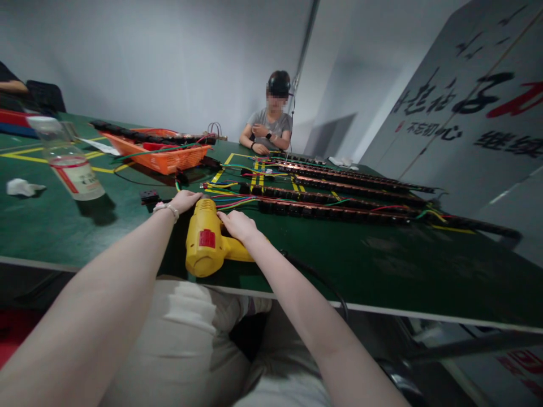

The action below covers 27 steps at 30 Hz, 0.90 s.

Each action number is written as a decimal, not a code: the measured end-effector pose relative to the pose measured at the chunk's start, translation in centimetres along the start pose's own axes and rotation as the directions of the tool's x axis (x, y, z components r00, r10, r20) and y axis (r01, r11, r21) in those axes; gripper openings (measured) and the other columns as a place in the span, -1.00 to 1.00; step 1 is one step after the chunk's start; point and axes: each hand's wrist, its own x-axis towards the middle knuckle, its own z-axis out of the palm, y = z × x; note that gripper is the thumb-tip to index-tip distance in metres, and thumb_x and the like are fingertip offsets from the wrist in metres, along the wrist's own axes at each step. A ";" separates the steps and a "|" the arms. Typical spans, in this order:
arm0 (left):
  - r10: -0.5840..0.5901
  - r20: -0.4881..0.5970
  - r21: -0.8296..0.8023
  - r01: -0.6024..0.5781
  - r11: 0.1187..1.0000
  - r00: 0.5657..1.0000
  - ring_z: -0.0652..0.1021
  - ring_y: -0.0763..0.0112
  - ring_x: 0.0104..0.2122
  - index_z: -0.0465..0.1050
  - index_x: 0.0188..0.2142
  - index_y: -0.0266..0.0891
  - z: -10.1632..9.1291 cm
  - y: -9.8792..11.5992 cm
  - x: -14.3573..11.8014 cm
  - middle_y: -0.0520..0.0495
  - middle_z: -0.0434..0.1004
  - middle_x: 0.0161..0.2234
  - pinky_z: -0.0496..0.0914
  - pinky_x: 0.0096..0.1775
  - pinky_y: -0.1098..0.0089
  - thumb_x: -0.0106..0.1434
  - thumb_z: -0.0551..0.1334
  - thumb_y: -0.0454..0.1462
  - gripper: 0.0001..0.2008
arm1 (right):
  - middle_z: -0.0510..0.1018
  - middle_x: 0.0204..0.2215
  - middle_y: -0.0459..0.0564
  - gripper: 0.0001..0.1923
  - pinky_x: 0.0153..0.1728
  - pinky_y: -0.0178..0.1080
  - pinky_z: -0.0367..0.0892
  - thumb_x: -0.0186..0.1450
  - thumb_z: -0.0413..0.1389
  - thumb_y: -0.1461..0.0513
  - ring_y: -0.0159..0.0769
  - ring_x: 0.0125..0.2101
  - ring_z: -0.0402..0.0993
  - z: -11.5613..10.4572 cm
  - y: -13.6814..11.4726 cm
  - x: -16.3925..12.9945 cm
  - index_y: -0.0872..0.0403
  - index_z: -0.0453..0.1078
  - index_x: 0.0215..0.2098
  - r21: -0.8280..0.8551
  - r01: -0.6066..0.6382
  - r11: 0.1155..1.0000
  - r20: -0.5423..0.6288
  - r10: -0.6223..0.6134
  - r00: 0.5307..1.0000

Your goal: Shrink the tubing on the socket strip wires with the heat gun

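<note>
A yellow power tool (206, 240) with a red label lies on the green table (382, 265) near its front edge. My right hand (237, 224) rests on the tool's body, fingers curled over it. On the tool's far left side my left hand (183, 200) lies fingers down on the table beside a small black part (150, 196); a bracelet circles the wrist. Just beyond the hands run coloured wires (233, 202) and long black strips with copper bars (335, 210).
An orange basket (163, 154) with black strips and wires stands at the back left. A clear plastic bottle (70, 164) and crumpled tissue (23, 187) sit at the left. Another person (269, 127) sits at the far side. A black cable (322, 282) leads off the front edge.
</note>
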 end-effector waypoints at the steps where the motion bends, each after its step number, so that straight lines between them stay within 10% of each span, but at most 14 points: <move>1: 0.007 -0.003 0.005 -0.007 1.000 1.000 0.39 0.35 -0.50 0.45 -0.59 -0.27 0.1 -0.1 0.1 -0.01 0.40 -0.65 0.25 -0.39 0.38 0.15 0.17 -0.04 -0.63 | 0.50 0.06 0.20 -0.38 0.02 -0.08 0.30 0.41 -0.22 -0.09 -0.02 0.09 0.40 -0.1 0.2 -0.1 0.12 0.47 0.01 0.001 -0.012 1.000 0.006 0.012 1.000; 15: 0.141 -0.039 0.089 -0.137 0.987 0.989 0.50 0.22 -0.43 0.46 -0.68 -0.18 0.1 -0.5 0.2 -0.09 0.48 -0.60 0.35 -0.32 0.34 -0.04 0.21 0.00 -0.67 | 0.58 -0.07 0.22 -0.36 -0.05 -0.10 0.32 0.39 -0.24 -0.11 -0.02 0.00 0.47 -3.2 7.7 -0.9 0.13 0.50 -0.07 0.042 -0.213 0.976 -0.058 0.215 0.975; 23: 0.219 -0.108 0.152 -0.201 0.968 0.970 0.56 0.16 -0.21 0.60 -0.23 -0.24 0.7 -1.4 1.4 -0.16 0.59 -0.18 0.42 -0.15 0.34 -0.05 0.29 -0.12 -0.61 | 0.52 0.01 0.29 -0.33 -0.04 -0.07 0.31 0.42 -0.29 -0.07 0.06 0.04 0.43 -3.2 7.5 -1.3 0.19 0.47 -0.01 -0.030 -0.183 0.983 -0.089 0.180 0.980; 27: 0.242 -0.044 0.249 -0.223 0.942 0.969 0.55 0.11 -0.16 0.62 -0.33 -0.23 0.8 -1.1 2.1 -0.15 0.60 -0.22 0.40 -0.11 0.33 0.01 0.25 -0.17 -0.73 | 0.52 0.00 0.30 -0.32 -0.05 -0.07 0.32 0.43 -0.31 -0.05 0.05 0.02 0.45 -3.2 7.4 -1.5 0.21 0.47 -0.01 -0.049 -0.180 0.983 -0.102 0.174 0.980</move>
